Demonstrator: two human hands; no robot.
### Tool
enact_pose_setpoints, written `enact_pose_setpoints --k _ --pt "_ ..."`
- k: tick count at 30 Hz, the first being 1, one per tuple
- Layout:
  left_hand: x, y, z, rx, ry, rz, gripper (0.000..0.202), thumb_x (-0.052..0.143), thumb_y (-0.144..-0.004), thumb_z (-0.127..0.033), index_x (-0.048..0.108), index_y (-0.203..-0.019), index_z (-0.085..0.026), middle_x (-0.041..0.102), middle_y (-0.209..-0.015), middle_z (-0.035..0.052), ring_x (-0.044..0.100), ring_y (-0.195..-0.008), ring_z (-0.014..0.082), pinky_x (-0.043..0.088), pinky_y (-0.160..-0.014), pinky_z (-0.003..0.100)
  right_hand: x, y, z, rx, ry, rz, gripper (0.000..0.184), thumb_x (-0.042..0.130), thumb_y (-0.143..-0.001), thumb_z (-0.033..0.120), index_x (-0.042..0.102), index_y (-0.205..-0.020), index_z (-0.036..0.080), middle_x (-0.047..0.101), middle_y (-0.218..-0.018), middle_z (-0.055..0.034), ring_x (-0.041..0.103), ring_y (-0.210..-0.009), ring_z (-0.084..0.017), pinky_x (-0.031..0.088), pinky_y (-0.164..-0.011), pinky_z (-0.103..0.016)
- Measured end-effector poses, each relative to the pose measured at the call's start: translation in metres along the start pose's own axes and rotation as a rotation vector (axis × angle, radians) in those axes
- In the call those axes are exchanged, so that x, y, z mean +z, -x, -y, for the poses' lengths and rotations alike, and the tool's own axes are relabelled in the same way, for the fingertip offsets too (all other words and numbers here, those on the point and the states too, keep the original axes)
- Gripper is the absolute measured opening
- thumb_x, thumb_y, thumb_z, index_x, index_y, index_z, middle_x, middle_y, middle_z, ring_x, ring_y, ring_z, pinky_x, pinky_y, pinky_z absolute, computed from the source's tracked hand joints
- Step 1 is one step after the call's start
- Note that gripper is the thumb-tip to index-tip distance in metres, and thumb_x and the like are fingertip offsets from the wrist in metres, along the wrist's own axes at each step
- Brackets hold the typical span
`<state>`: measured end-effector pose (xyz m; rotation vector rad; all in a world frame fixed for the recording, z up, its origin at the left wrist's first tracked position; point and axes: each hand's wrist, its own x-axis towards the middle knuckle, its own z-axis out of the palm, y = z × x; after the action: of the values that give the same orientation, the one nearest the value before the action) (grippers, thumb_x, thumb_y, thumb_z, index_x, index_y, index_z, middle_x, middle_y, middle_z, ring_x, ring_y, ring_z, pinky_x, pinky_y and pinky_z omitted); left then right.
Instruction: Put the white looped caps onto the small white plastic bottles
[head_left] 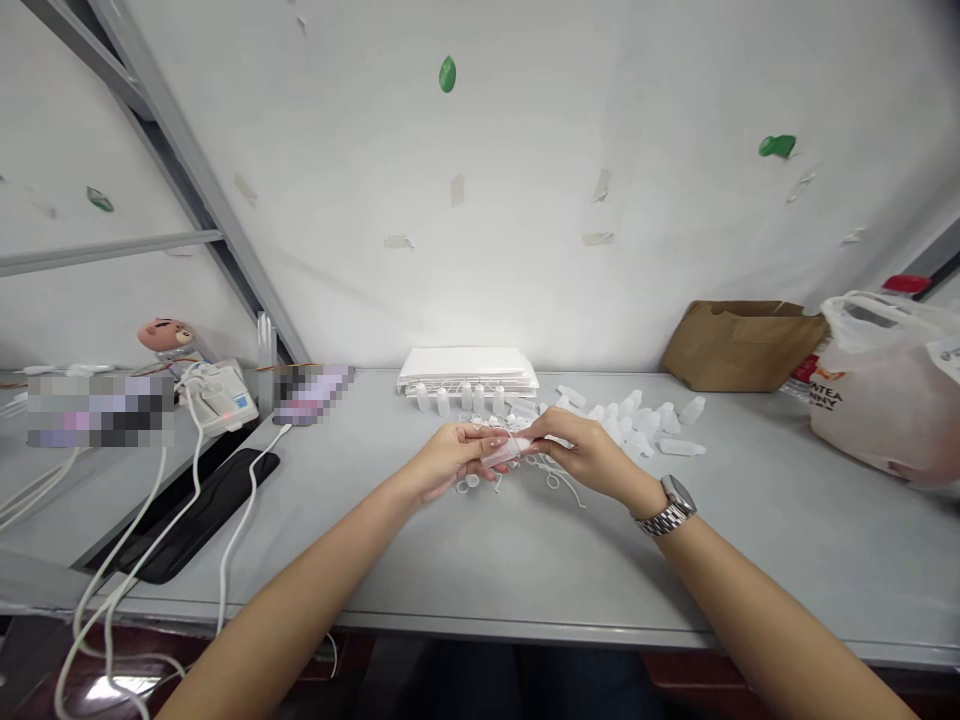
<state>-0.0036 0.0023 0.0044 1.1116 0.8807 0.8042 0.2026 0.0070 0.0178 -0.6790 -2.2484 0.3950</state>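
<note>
Left hand (444,463): grasping the held bottle (501,455) by its body, I'd say to steady it.
Right hand (586,452): fingertips pinching its white end.
Held bottle: small, translucent, tilted between the hands above the table (510,570).
Upright bottles (478,399): standing before the white stack (466,366), perhaps kept apart.
Loose bottles (667,417): strewn beyond the right hand, presumably for reach.

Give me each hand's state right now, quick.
Left hand: closed, holding a small translucent bottle.
Right hand: closed, thumb and fingers pinching one end of that same bottle.
</note>
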Motion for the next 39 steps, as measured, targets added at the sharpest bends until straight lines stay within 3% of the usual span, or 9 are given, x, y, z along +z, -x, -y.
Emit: enact_pose_setpoints --k 4,9,14,19,23,29,32,35,39 --pt "-0.003 0.0 0.001 -0.021 -0.023 -0.016 0.039 0.073 -0.064 -0.032 0.064 -0.095 -0.009 0.069 -0.087 0.0113 0.066 -0.07 0.0166 0.052 -0.061 0.025 0.0 0.0 0.002 0.093 -0.038 0.038 0.013 0.05 -0.082 0.014 0.06 -0.087 0.021 0.061 -0.076 -0.003 0.056 -0.073 -0.015 0.045 -0.066 -0.028" --pt "0.001 -0.001 0.003 0.116 -0.163 -0.139 0.038 0.074 -0.061 -0.029 0.066 -0.093 -0.012 0.07 -0.082 0.0075 0.066 -0.074 0.0195 0.053 -0.068 0.031 0.007 -0.002 0.002 0.326 -0.054 0.104 0.008 0.049 -0.082 0.017 0.055 -0.077 0.019 0.059 -0.071 -0.002 0.054 -0.067 -0.014 0.042 -0.06 -0.026" --pt "0.005 0.001 0.006 0.249 -0.272 -0.266 0.034 0.071 -0.062 -0.027 0.067 -0.094 -0.016 0.07 -0.091 0.0067 0.065 -0.075 0.019 0.052 -0.073 0.033 0.013 -0.004 -0.002 0.482 -0.194 0.102 0.025 0.042 -0.086 0.036 0.049 -0.069 0.019 0.055 -0.062 0.0007 0.049 -0.057 -0.012 0.038 -0.055 -0.025" --pt "0.005 -0.002 0.017 0.276 -0.367 -0.3 0.037 0.073 -0.058 -0.028 0.068 -0.093 -0.018 0.066 -0.103 0.0069 0.063 -0.086 0.0214 0.051 -0.077 0.031 0.018 -0.003 -0.007 0.551 -0.314 0.053 0.032 0.04 -0.085 0.045 0.046 -0.067 0.019 0.052 -0.06 0.0017 0.048 -0.057 -0.012 0.039 -0.057 -0.026" --pt "0.006 0.0 0.017 0.231 -0.43 -0.25 0.036 0.067 -0.066 -0.029 0.066 -0.1 -0.019 0.068 -0.098 0.0056 0.065 -0.081 0.0195 0.05 -0.076 0.03 0.017 -0.003 -0.008 0.559 -0.309 0.082 0.033 0.043 -0.084 0.046 0.05 -0.067 0.018 0.054 -0.061 0.0008 0.049 -0.057 -0.012 0.039 -0.056 -0.026" --pt "0.012 0.005 0.004 0.142 -0.47 -0.115 0.027 0.055 -0.076 -0.037 0.067 -0.087 -0.014 0.065 -0.061 0.0009 0.063 -0.057 0.0149 0.049 -0.065 0.028 0.015 -0.004 -0.005 0.533 -0.289 0.068 0.027 0.047 -0.083 0.042 0.057 -0.075 0.018 0.06 -0.067 -0.0009 0.053 -0.06 -0.012 0.042 -0.059 -0.026" --pt "0.014 0.005 0.001 0.132 -0.387 -0.075 0.031 0.057 -0.075 -0.041 0.066 -0.082 -0.013 0.063 -0.061 0.0019 0.062 -0.054 0.0138 0.049 -0.061 0.027 0.014 -0.003 -0.002 0.5 -0.314 0.04 0.024 0.049 -0.082 0.039 0.059 -0.084 0.018 0.061 -0.071 -0.0012 0.056 -0.063 -0.012 0.044 -0.06 -0.027" --pt "0.012 0.005 0.0 0.101 -0.272 -0.014 0.035 0.059 -0.073 -0.044 0.065 -0.08 -0.011 0.063 -0.064 0.0041 0.059 -0.052 0.012 0.048 -0.056 0.025 0.012 -0.002 0.002 0.467 -0.283 0.029 0.02 0.049 -0.083 0.036 0.059 -0.079 0.018 0.059 -0.065 -0.0002 0.054 -0.061 -0.012 0.044 -0.059 -0.027" --pt "0.007 0.006 -0.003 -0.021 -0.095 0.115 0.037 0.058 -0.074 -0.045 0.065 -0.074 -0.008 0.062 -0.068 0.0066 0.054 -0.05 0.0082 0.044 -0.048 0.021 0.007 -0.002 0.002 0.395 -0.362 0.065 0.014 0.051 -0.082 0.031 0.058 -0.082 0.019 0.061 -0.074 -0.002 0.056 -0.069 -0.013 0.047 -0.065 -0.029"
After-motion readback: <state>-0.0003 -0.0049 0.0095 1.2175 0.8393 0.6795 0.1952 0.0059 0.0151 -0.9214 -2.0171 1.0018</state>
